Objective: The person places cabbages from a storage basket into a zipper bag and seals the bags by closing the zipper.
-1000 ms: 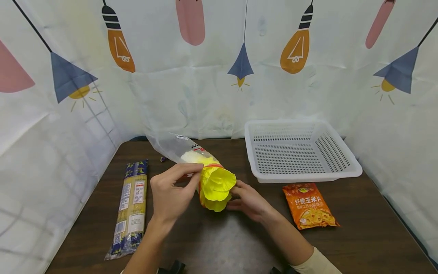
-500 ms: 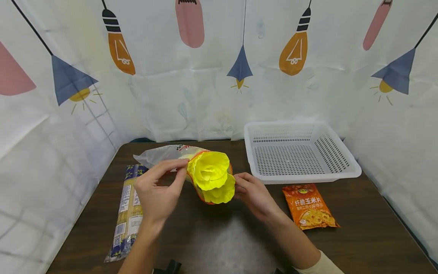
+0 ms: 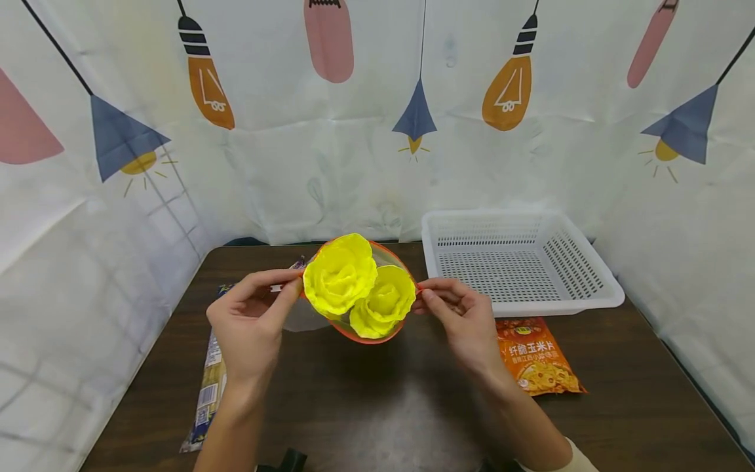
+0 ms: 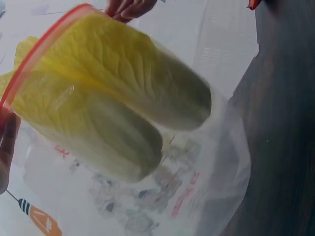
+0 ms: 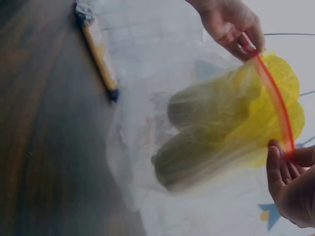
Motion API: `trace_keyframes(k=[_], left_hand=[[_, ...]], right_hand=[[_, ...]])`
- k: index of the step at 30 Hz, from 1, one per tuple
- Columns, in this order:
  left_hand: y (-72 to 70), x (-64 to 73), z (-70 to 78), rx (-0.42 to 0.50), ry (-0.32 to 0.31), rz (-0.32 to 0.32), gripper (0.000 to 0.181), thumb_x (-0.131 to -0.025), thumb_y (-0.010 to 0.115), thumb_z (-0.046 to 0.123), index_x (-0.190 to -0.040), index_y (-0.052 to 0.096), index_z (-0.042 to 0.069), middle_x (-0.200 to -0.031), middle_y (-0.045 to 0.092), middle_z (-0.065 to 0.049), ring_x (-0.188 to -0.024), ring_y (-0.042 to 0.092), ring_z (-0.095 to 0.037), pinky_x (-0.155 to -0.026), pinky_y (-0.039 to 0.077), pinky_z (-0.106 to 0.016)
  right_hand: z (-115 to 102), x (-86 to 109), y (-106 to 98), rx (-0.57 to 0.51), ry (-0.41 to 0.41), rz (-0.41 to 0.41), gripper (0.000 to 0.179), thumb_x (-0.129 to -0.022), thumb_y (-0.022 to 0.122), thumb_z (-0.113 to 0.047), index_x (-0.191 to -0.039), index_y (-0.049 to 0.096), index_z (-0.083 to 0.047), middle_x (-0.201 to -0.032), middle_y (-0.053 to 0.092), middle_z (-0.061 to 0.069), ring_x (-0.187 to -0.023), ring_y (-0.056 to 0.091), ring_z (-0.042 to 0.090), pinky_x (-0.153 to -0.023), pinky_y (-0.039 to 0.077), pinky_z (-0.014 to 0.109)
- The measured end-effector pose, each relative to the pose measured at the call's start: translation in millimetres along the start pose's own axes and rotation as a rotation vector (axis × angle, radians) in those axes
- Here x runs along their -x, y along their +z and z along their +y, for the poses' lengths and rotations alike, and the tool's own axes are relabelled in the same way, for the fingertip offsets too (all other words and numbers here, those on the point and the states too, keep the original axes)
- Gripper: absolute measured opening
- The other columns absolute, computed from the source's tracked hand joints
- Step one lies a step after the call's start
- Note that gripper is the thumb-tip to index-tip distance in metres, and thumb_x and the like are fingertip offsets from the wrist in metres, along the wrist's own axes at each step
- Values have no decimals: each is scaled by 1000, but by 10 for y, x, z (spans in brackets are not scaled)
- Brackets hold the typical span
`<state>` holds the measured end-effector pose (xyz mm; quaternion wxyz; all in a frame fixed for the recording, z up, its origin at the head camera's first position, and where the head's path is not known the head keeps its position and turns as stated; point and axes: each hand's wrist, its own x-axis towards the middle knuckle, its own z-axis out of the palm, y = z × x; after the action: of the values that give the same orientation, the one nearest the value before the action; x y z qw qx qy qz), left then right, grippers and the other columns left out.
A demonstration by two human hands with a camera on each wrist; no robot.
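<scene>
A clear plastic zip bag (image 4: 224, 157) with a red rim hangs above the table. Two napa cabbages, one on the left (image 3: 340, 274) and one on the right (image 3: 383, 301), stand in it side by side, their yellow leafy tops at the mouth. My left hand (image 3: 250, 328) pinches the rim's left end between thumb and fingers. On the other side, my right hand (image 3: 466, 321) pinches the rim's right end. Between them the bag's mouth is spread into a round opening. Both wrist views show the pale cabbage bases through the plastic, above the bag's bottom.
A white perforated basket (image 3: 525, 307) stands at the back right. In front of it lies an orange snack packet (image 3: 539, 357). On the left, a long pack of noodles (image 3: 206, 400) lies partly behind my left arm. A printed cloth (image 3: 354, 170) hangs behind the table (image 3: 377, 406).
The bag has swung from slanting up-left to having its mouth toward the head camera. My hands have moved apart, widening the mouth. Both cabbage tops now show fully.
</scene>
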<state>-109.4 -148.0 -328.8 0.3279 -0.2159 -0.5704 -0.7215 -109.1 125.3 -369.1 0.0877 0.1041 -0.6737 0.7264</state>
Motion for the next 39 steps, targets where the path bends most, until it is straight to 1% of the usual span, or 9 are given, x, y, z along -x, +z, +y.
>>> trace_keyframes(k=[5,9,13,17,21,26,32,35,39], left_hand=[[-25,1,9,92,-18,-7,13,-84,67,-26,-96,68,-26,-93,78,-18,-73,72,-23,-71,63,-25],[-26,13,11,114,-54,-7,13,-84,67,-25,-97,69,-25,-93,78,-19,-75,73,-24,-71,63,-25],[-18,16,17,94,-83,-8,12,-85,68,-23,-97,69,-24,-94,79,-19,-75,73,-25,-72,64,-25],[-14,8,14,103,-82,-6,11,-85,68,-23,-97,69,-23,-94,79,-19,-78,74,-25,-73,63,-25],[-12,-7,8,135,-75,-11,12,-85,67,-24,-97,69,-24,-94,79,-20,-80,75,-25,-73,64,-26],[-1,-9,6,142,-78,-20,12,-86,66,-24,-98,69,-24,-94,79,-19,-81,76,-25,-74,64,-26],[-4,-15,21,172,-33,-77,16,-92,57,-20,-103,69,-23,-97,79,-20,-84,76,-26,-79,64,-30],[-18,-23,27,169,-4,-111,21,-90,53,-23,-105,67,-25,-100,78,-20,-87,76,-27,-81,64,-31],[-47,-37,40,80,22,-92,22,-87,55,-26,-106,67,-25,-101,78,-20,-85,76,-26,-80,64,-30]], right_hand=[[-124,15,-16,45,-173,103,13,-98,70,-3,-109,73,3,-94,77,13,-82,75,31,-79,66,36],[-189,22,-37,75,-231,153,10,-97,71,-2,-105,74,2,-90,77,12,-78,73,26,-77,65,32],[-216,13,-56,67,-246,164,9,-96,72,-1,-103,74,4,-87,77,8,-79,73,23,-75,63,28],[-233,8,-74,60,-274,170,10,-96,71,1,-103,72,7,-87,77,5,-80,73,18,-75,62,25],[-269,8,-87,67,-299,195,10,-95,72,0,-103,73,7,-87,77,5,-81,73,18,-76,62,25],[-315,0,-92,62,-304,218,11,-95,72,0,-104,73,6,-87,77,7,-80,73,19,-75,61,24],[-346,-31,-92,52,-306,231,11,-95,73,0,-103,73,8,-85,76,5,-80,73,18,-76,62,25],[-360,-53,-101,39,-308,246,12,-95,73,-2,-102,73,8,-84,76,7,-79,73,19,-76,62,27],[-378,-89,-139,7,-311,270,13,-95,73,-2,-101,72,10,-82,76,8,-77,72,20,-73,61,26]])
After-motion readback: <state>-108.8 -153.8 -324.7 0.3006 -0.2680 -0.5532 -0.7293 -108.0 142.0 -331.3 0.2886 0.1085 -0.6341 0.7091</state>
